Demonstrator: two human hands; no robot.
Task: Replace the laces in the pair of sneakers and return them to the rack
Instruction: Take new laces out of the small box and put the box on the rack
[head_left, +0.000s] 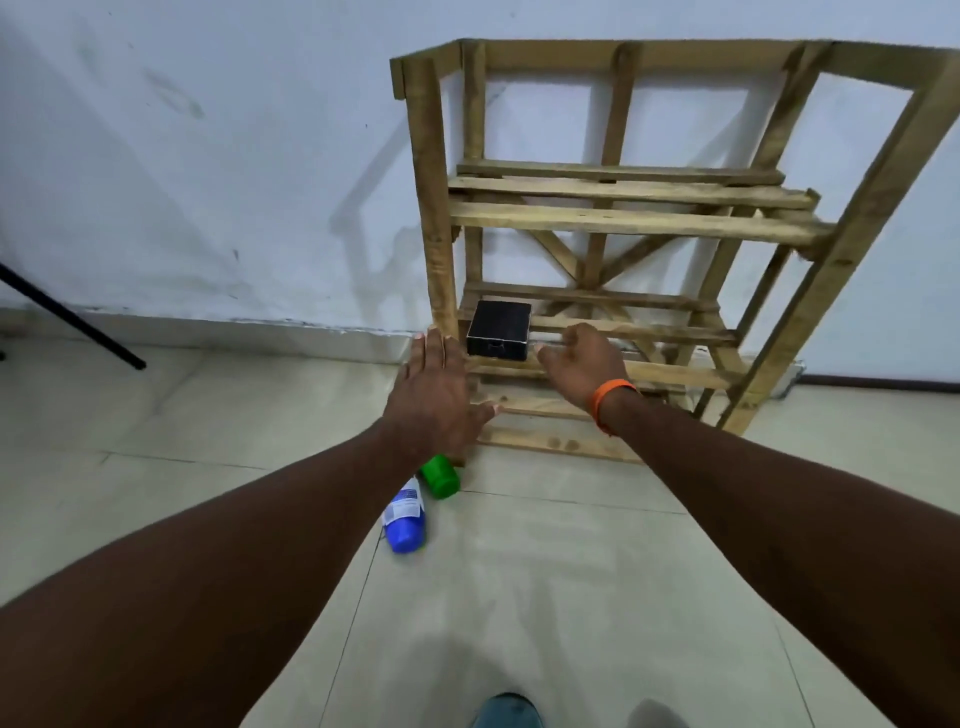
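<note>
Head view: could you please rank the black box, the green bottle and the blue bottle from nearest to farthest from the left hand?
1. Green bottle, on the floor just below the left hand.
2. Black box, on the rack shelf to its right.
3. Blue bottle, lying farther down the floor.

Black box (500, 329) between rack (623, 221) slats

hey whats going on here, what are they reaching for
A person is reaching both bare hands toward a small black box on a lower shelf of a wooden rack. The left hand is open with fingers spread to the box's left; the right hand, with an orange wristband, is loosely curled to its right. Neither holds anything. No sneakers sit on the rack. A green bottle and a blue bottle lie on the floor.
</note>
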